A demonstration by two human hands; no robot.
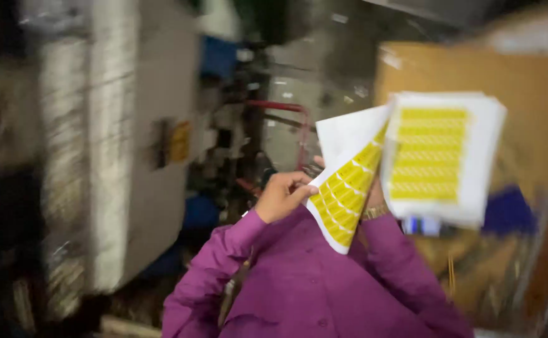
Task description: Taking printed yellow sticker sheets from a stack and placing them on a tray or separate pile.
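You are holding a stack of white paper sheets printed with yellow label grids at the right of the frame, and your left hand is pinching the corner of one curled sheet of yellow labels at the centre, peeling it away. Your right hand is hiding behind the sheets near the gold-coloured wristband, so I cannot tell how it is gripping. The picture is blurring, so the stack is likely swinging; with such a light pinch the curled sheet could be creasing or tearing, and loose sheets could be sliding off toward the grey machine at left.
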